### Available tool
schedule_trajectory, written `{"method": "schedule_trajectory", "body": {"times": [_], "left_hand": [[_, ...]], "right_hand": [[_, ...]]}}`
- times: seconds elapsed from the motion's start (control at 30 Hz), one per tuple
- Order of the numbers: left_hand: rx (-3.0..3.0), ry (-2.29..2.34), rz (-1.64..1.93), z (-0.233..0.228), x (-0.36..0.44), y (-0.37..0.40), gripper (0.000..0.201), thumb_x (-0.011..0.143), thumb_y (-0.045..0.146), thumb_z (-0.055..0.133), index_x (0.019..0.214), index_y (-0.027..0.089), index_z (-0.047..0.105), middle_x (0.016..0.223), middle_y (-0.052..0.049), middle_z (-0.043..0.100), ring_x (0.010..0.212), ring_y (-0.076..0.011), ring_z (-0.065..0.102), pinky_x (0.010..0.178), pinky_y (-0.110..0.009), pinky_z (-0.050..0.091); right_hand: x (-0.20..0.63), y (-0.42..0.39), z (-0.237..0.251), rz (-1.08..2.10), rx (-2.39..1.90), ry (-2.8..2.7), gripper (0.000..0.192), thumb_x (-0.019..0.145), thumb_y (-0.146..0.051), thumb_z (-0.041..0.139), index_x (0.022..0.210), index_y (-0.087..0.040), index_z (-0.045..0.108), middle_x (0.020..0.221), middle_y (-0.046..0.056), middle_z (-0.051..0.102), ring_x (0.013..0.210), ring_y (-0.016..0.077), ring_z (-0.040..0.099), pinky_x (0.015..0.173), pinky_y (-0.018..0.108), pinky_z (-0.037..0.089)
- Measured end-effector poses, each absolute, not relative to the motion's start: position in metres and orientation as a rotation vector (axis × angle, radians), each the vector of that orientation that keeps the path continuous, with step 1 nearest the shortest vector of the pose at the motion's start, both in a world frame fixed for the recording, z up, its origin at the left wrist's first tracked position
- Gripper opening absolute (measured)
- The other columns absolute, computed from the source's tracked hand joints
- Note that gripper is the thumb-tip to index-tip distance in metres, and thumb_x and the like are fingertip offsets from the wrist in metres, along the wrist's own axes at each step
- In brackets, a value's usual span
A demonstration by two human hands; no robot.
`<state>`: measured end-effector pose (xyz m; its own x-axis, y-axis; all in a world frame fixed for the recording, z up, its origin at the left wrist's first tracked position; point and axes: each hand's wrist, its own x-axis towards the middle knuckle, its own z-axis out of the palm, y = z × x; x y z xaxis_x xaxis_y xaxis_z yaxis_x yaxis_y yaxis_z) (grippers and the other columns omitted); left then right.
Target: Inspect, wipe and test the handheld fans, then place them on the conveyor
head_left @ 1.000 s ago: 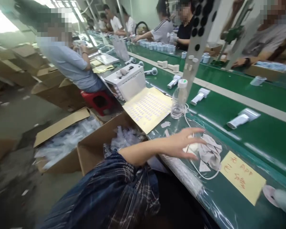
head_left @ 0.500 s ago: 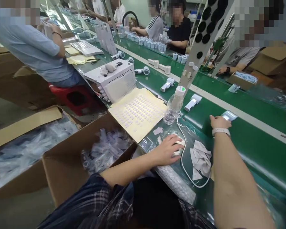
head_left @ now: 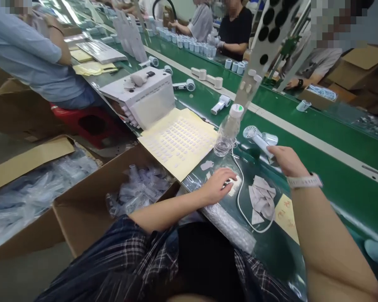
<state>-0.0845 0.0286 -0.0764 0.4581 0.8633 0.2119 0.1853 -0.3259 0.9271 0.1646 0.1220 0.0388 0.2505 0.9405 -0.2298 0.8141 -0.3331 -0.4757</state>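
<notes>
- While my left hand (head_left: pixel 219 184) rests low near the bench edge, its fingers curve slightly apart over a pale object (head_left: pixel 235 183); whether they grip it, I cannot tell.
- Just beside it, a white cable (head_left: pixel 238 201) curves toward a crumpled cloth (head_left: pixel 262 195), and a yellow note (head_left: pixel 287 218) lies partly behind my right forearm.
- Farther out, my right hand (head_left: pixel 288 161) pinches a handheld fan (head_left: pixel 261 141) by the end of its handle, the round grille facing up and away to the left.
- Compared with half a second earlier, that hand is drawn in from farther right along the belt, so the fan now appears to be in hand rather than riding there.
- Just beyond the fan, another unit (head_left: pixel 271 138) lies on the green belt (head_left: pixel 334 184); a clear bottle (head_left: pixel 227 134) stands to the left.
- Across the belt, a co-worker in black (head_left: pixel 236 31) sits behind rows of pale-blue cylinders (head_left: pixel 192 45).
</notes>
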Motion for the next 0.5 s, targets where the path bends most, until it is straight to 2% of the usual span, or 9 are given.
{"method": "schedule_trajectory", "body": {"times": [0.07,0.1,0.13,0.2,0.27,0.3,0.37,0.43,0.5], "left_hand": [[1.609,0.785,0.929,-0.068,-0.057,0.03,0.051,0.106,0.056,0.063,0.144,0.022,0.063,0.154,-0.019,0.07,0.149,-0.0327,0.063,0.132,-0.059,0.049],[1.458,0.71,0.923,-0.063,-0.04,0.031,0.061,0.107,0.064,0.06,0.151,0.022,0.059,0.156,-0.019,0.069,0.149,-0.0319,0.065,0.128,-0.055,0.053],[1.198,0.62,0.926,-0.056,-0.022,0.03,0.065,0.107,0.07,0.059,0.15,0.021,0.06,0.149,-0.019,0.073,0.145,-0.0322,0.068,0.125,-0.053,0.057],[0.715,0.49,0.825,-0.043,0.009,0.028,0.067,0.1,0.079,0.068,0.13,0.019,0.071,0.123,-0.015,0.081,0.125,-0.0319,0.078,0.116,-0.05,0.062],[0.437,0.465,0.772,-0.032,0.027,0.025,0.06,0.095,0.075,0.078,0.107,0.017,0.075,0.101,-0.01,0.082,0.101,-0.0263,0.081,0.107,-0.045,0.065],[0.385,0.466,0.756,-0.027,0.031,0.024,0.056,0.095,0.071,0.08,0.1,0.016,0.075,0.095,-0.009,0.081,0.092,-0.0232,0.08,0.102,-0.042,0.066],[0.388,0.442,0.713,-0.021,0.029,0.021,0.05,0.099,0.063,0.079,0.097,0.014,0.078,0.092,-0.009,0.081,0.084,-0.0204,0.079,0.097,-0.039,0.066],[0.457,0.407,0.667,-0.019,0.021,0.019,0.048,0.1,0.062,0.078,0.099,0.014,0.08,0.094,-0.01,0.082,0.087,-0.0231,0.081,0.094,-0.039,0.066],[0.545,0.387,0.682,-0.019,0.012,0.017,0.049,0.092,0.063,0.084,0.1,0.015,0.081,0.097,-0.011,0.083,0.099,-0.0287,0.084,0.096,-0.041,0.067]], "right_hand": [[0.174,0.062,0.038,0.662,-2.183,-1.678,0.038,0.105,-0.055,0.067,0.102,-0.019,0.081,0.12,0.014,0.078,0.104,0.0297,0.077,0.089,0.043,0.066],[0.174,0.033,0.037,0.612,-2.125,-1.719,0.037,0.098,-0.057,0.073,0.102,-0.021,0.083,0.137,0.015,0.075,0.12,0.0347,0.076,0.101,0.048,0.065],[0.173,0.006,0.035,0.521,-2.047,-1.769,0.04,0.093,-0.06,0.077,0.103,-0.022,0.084,0.153,0.016,0.069,0.136,0.0406,0.07,0.112,0.055,0.061],[0.171,-0.038,0.031,0.319,-1.895,-1.83,0.054,0.089,-0.071,0.077,0.108,-0.021,0.086,0.173,0.018,0.052,0.16,0.0502,0.051,0.128,0.067,0.048],[0.175,-0.069,0.027,0.27,-1.785,-1.829,0.067,0.092,-0.081,0.071,0.121,-0.022,0.085,0.179,0.019,0.045,0.167,0.0521,0.042,0.13,0.072,0.044],[0.18,-0.08,0.024,0.345,-1.759,-1.786,0.069,0.095,-0.082,0.066,0.129,-0.024,0.082,0.178,0.018,0.047,0.165,0.0496,0.047,0.127,0.07,0.048],[0.19,-0.091,0.013,0.513,-1.803,-1.615,0.062,0.105,-0.076,0.053,0.139,-0.027,0.073,0.162,0.019,0.064,0.144,0.0408,0.068,0.111,0.06,0.061],[0.196,-0.092,-0.004,0.569,-1.957,-1.421,0.046,0.108,-0.061,0.049,0.125,-0.024,0.069,0.126,0.018,0.078,0.109,0.0343,0.079,0.089,0.05,0.065],[0.195,-0.087,-0.025,0.53,-2.111,-1.324,0.024,0.099,-0.048,0.062,0.097,-0.023,0.062,0.097,0.014,0.074,0.091,0.0319,0.075,0.078,0.044,0.059]]}}
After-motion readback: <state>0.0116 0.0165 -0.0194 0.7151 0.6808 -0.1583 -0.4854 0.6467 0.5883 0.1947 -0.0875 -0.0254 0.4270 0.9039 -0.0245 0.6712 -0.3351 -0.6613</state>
